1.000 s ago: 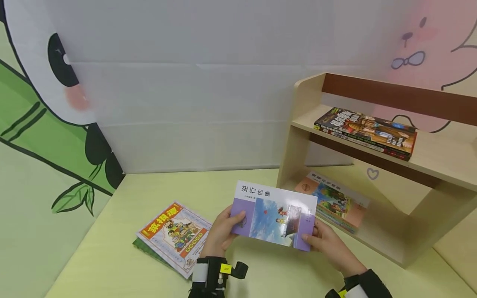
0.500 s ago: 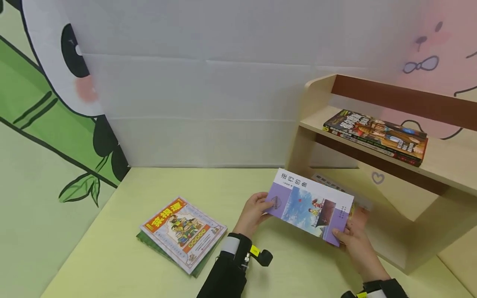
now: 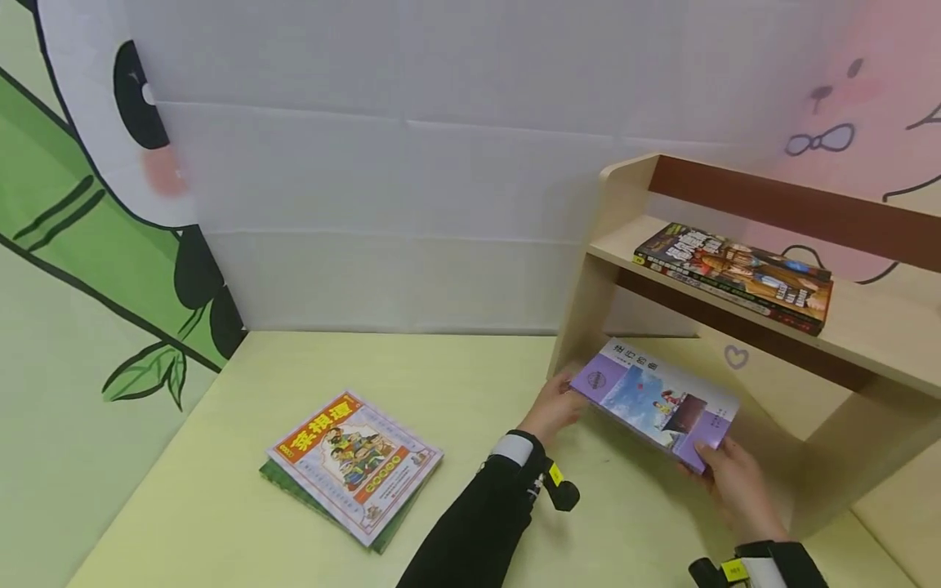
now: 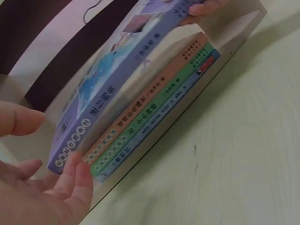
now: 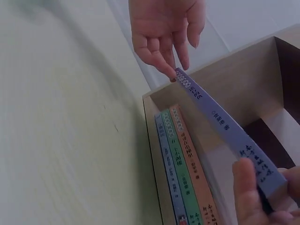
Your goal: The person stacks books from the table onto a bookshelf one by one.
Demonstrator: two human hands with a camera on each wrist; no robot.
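A purple-and-white paperback book [image 3: 654, 404] is tilted inside the lower compartment of a small wooden bookshelf [image 3: 871, 425]. My right hand [image 3: 738, 482] pinches its near right end between thumb and fingers. At the other end is my left hand [image 3: 553, 410], its fingertips touching the spine's corner [image 5: 182, 77] while its thumb [image 4: 18, 121] stands apart from the cover. Beneath the purple book lies a stack with an orange book [image 4: 145, 103], a green book [image 4: 152, 110] and a blue book [image 4: 159, 117], spines outward. The head view hides this stack.
Dark-covered books [image 3: 735, 278] lie stacked on the upper shelf. On the pale yellow table [image 3: 198, 506] to the left, a white-and-orange book [image 3: 356, 465] rests over a green one [image 3: 294, 490]. The shelf's side panels and upper board surround the lower compartment.
Both hands have moved the purple book rightward and down into the lower compartment, over the stack there. The left hand's thumb has come off the cover.
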